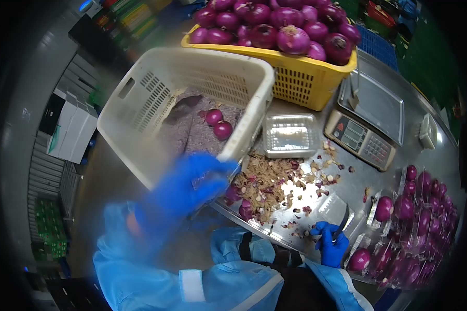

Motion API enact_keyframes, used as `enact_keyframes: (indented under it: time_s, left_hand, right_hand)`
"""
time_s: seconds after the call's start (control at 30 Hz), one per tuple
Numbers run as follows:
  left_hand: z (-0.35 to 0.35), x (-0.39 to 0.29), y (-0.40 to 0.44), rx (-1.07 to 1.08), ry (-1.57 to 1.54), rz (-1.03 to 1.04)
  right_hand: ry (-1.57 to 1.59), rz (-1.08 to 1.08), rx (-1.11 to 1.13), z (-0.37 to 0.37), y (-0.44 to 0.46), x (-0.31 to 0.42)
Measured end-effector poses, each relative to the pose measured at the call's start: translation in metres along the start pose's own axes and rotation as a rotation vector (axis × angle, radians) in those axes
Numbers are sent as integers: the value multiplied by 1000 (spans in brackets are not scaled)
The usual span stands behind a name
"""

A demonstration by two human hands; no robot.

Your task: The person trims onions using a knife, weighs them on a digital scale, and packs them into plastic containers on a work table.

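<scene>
My left hand [184, 184], in a blue glove, is smeared by motion at the near rim of the white plastic crate [269, 78]; I cannot make out its fingers. Inside that crate, two red onions [222, 130] lie on a greyish purple lining. At the bench's near edge, my right hand [331, 242] is closed around a small knife [343, 222], its blade pointing away from me. Between the hands spreads a heap of onion roots and skins [264, 184]. A transparent lid or tray [333, 208] lies flat just beyond my right hand.
A yellow crate [308, 88] heaped with red onions [293, 39] stands behind. An open clear plastic tray [291, 136] sits left of a digital scale [366, 137]. Several clear packs of red onions [403, 207] crowd the metal bench's right side.
</scene>
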State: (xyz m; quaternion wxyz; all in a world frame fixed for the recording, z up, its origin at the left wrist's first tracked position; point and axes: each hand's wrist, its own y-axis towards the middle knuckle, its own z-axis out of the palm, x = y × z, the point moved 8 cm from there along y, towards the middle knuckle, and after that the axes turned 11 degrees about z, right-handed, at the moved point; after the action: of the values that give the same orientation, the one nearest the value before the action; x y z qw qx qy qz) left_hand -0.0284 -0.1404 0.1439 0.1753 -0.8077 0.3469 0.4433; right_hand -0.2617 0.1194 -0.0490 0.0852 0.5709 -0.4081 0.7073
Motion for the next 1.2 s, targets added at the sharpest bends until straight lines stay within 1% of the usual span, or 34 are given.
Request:
enact_keyframes:
  time_s: [0.07, 0.1, 0.13, 0.2, 0.3, 0.4, 0.5, 0.53, 0.57, 0.6, 0.7, 0.73, 0.8, 0.87, 0.9, 0.97, 1.0, 1.1, 1.17, 1.2]
  left_hand:
    - [-52, 52, 44, -20, 204, 29]
    - [-71, 86, 61, -1, 209, 80]
    - [-85, 134, 80, 20, 212, 134]
    - [-101, 216, 119, 118, 301, 40]
    - [-96, 315, 160, 395, 393, -168]
    - [-98, 363, 188, 438, 519, -150]
    - [-140, 414, 203, 332, 883, -71]
    - [-178, 443, 205, -49, 1000, -87]
    - [-197, 426, 185, -182, 1157, -287]
    - [-207, 433, 178, 9, 1110, -549]
    - [-184, 386, 171, -67, 831, -408]
    - [-156, 362, 187, -55, 689, -27]
    - [-83, 304, 193, 171, 584, 500]
    - [-10, 277, 183, 491, 781, 735]
    - [17, 286, 176, 594, 925, 814]
    - [40, 310, 176, 555, 1046, 754]
    - [46, 312, 177, 547, 1103, 731]
    - [48, 307, 170, 602, 1100, 832]
    - [31, 321, 169, 617, 720, 536]
    - [25, 311, 168, 544, 623, 458]
  right_hand:
    - [-35, 27, 67, 21, 3, -7]
    - [-100, 27, 79, 32, 4, -6]
    - [-163, 27, 87, 44, 3, -6]
    - [-243, 37, 84, 60, 2, -6]
    - [-269, 46, 52, 78, 6, -6]
    - [-310, -40, -20, 89, 10, 2]
    - [-283, 3, -70, 92, 14, 1]
    - [-285, 24, -81, 92, 15, 1]
    - [-283, 44, -92, 92, 16, 0]
    - [-281, 67, -100, 93, 16, -2]
    - [-380, 6, -69, 99, 21, -1]
    - [-411, 12, -51, 103, 23, -3]
    - [-480, 17, -12, 110, 28, -3]
    - [-511, -7, 22, 122, 31, 14]
    - [-527, -24, 42, 125, 31, 20]
    - [-594, -74, 27, 120, 31, 24]
    - [-619, -90, 11, 118, 28, 23]
    - [-606, -57, 15, 106, 26, 11]
    - [-580, -97, 36, 106, 23, 15]
    - [-568, -122, 45, 105, 22, 18]
